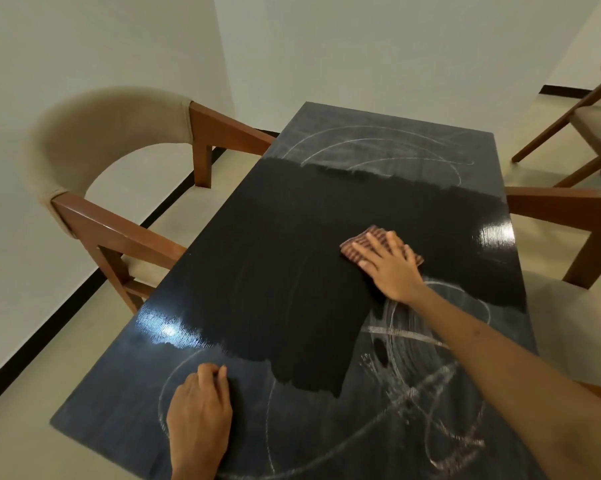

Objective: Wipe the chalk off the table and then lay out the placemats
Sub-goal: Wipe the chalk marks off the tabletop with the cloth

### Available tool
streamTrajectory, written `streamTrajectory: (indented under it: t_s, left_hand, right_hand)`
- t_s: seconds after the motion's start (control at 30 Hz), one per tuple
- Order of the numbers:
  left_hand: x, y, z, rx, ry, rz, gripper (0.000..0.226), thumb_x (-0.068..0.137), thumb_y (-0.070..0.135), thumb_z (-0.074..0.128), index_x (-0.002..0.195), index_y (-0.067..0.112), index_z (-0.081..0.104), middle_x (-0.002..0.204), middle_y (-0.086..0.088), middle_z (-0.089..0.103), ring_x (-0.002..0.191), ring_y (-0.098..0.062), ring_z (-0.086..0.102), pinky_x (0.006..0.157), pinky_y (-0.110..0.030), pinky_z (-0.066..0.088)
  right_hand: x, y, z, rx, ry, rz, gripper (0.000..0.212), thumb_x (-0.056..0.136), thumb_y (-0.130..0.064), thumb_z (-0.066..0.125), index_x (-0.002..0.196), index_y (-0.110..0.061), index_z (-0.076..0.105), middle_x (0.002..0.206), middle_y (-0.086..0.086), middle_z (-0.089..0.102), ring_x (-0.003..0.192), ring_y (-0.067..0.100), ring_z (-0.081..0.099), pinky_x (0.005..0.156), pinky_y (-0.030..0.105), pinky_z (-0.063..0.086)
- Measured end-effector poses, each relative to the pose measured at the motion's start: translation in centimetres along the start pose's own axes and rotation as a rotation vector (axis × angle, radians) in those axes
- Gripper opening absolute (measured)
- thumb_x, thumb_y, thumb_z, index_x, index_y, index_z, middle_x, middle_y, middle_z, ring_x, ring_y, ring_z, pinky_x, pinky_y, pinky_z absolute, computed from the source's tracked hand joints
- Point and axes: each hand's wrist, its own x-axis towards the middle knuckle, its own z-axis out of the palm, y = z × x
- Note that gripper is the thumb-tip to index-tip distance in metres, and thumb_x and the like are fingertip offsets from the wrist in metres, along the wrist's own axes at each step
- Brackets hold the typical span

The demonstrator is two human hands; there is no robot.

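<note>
A long black table (275,271) runs away from me. Its middle band is wet, dark and free of chalk. White chalk lines (410,393) cover the near end, and fainter chalk curves (378,150) mark the far end. My right hand (391,266) lies flat, fingers spread, pressing a folded brown checked cloth (361,239) onto the table right of centre. My left hand (200,414) rests on the near left part of the table with its fingers curled under, holding nothing I can see. No placemats are in view.
A beige padded chair with a wooden frame (112,161) stands at the table's left side. A wooden chair arm (569,206) reaches in at the right, and another chair (600,119) stands at the far right. White walls meet behind the table.
</note>
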Motion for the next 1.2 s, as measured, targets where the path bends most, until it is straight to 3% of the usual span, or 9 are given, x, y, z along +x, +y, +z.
streamTrajectory:
  t_s: [0.17, 0.3, 0.43, 0.6, 0.7, 0.8, 0.87, 1.0, 1.2]
  left_hand:
    - [-0.1, 0.1, -0.1, 0.011, 0.038, 0.030, 0.031, 0.091, 0.013, 0.058, 0.068, 0.020, 0.038, 0.054, 0.000, 0.049, 0.048, -0.014, 0.036, 0.048, -0.028, 0.027]
    - [-0.3, 0.5, -0.4, 0.039, 0.030, 0.041, 0.032, 0.088, 0.011, 0.061, 0.067, 0.017, 0.037, 0.053, -0.005, 0.049, 0.045, -0.020, 0.040, 0.047, -0.029, 0.027]
    - [-0.5, 0.7, -0.6, 0.039, 0.000, -0.024, 0.024, 0.089, 0.013, 0.059, 0.069, 0.013, 0.046, 0.058, -0.009, 0.055, 0.050, -0.022, 0.045, 0.049, -0.031, 0.031]
    - [-0.5, 0.7, -0.4, 0.049, -0.008, -0.087, 0.020, 0.092, 0.017, 0.056, 0.074, 0.008, 0.055, 0.065, -0.013, 0.061, 0.057, -0.032, 0.056, 0.053, -0.034, 0.035]
    - [-0.5, 0.7, -0.2, 0.073, -0.019, -0.095, 0.020, 0.092, 0.019, 0.055, 0.075, 0.008, 0.054, 0.067, -0.013, 0.061, 0.059, -0.034, 0.057, 0.052, -0.040, 0.042]
    - [-0.5, 0.4, 0.0, 0.076, -0.013, -0.110, 0.019, 0.092, 0.021, 0.054, 0.077, 0.011, 0.053, 0.069, -0.013, 0.061, 0.062, -0.036, 0.058, 0.055, -0.041, 0.045]
    - [-0.5, 0.3, 0.0, 0.066, -0.008, -0.110, 0.017, 0.093, 0.022, 0.053, 0.079, 0.013, 0.053, 0.070, -0.012, 0.062, 0.064, -0.034, 0.058, 0.057, -0.040, 0.045]
    - [-0.6, 0.5, -0.1, 0.045, 0.018, -0.125, 0.017, 0.093, 0.021, 0.054, 0.078, 0.013, 0.052, 0.071, -0.012, 0.062, 0.066, -0.036, 0.059, 0.057, -0.038, 0.040]
    - [-0.7, 0.8, -0.5, 0.059, 0.011, -0.118, 0.020, 0.094, 0.021, 0.052, 0.078, 0.009, 0.051, 0.068, -0.016, 0.060, 0.065, -0.038, 0.058, 0.056, -0.040, 0.040]
  right_hand:
    - [-0.6, 1.0, -0.3, -0.005, -0.046, 0.041, 0.049, 0.103, -0.050, 0.019, 0.149, -0.050, 0.004, 0.163, -0.011, -0.002, 0.148, 0.031, -0.013, 0.116, 0.057, 0.002]
    - [-7.3, -1.3, 0.2, -0.079, -0.043, -0.268, 0.064, 0.090, -0.066, -0.011, 0.147, -0.046, 0.010, 0.161, -0.009, 0.009, 0.148, 0.036, -0.004, 0.115, 0.060, 0.012]
    - [-16.2, -2.2, 2.7, -0.133, -0.016, -0.569, 0.050, 0.099, -0.060, 0.016, 0.146, -0.048, 0.030, 0.161, -0.010, 0.015, 0.149, 0.036, 0.002, 0.116, 0.059, 0.006]
    - [-19.7, -1.1, 3.9, -0.152, 0.033, -0.718, 0.043, 0.103, -0.055, 0.022, 0.146, -0.051, 0.025, 0.161, -0.016, 0.011, 0.150, 0.030, -0.002, 0.115, 0.052, -0.002]
    - [-16.0, 0.6, 3.6, -0.140, 0.043, -0.633, 0.044, 0.102, -0.055, 0.021, 0.145, -0.051, 0.028, 0.160, -0.014, 0.014, 0.150, 0.029, -0.001, 0.116, 0.051, -0.001]
    - [-11.1, 3.4, 2.4, -0.114, 0.031, -0.369, 0.052, 0.099, -0.059, 0.008, 0.145, -0.049, 0.030, 0.158, -0.011, 0.024, 0.149, 0.031, 0.010, 0.113, 0.052, 0.011]
    - [-8.1, 5.7, 1.3, -0.073, 0.035, -0.199, 0.062, 0.092, -0.067, -0.002, 0.147, -0.049, 0.021, 0.160, -0.013, 0.016, 0.149, 0.028, 0.001, 0.115, 0.053, 0.010]
    - [-4.9, 9.8, -0.2, 0.040, 0.002, 0.048, 0.048, 0.100, -0.056, 0.020, 0.147, -0.053, 0.013, 0.162, -0.016, 0.002, 0.149, 0.022, -0.012, 0.118, 0.051, -0.002]
    - [-8.2, 9.6, 0.1, 0.006, -0.019, -0.028, 0.049, 0.101, -0.054, 0.022, 0.148, -0.051, 0.011, 0.162, -0.015, 0.001, 0.148, 0.024, -0.015, 0.117, 0.051, -0.001]
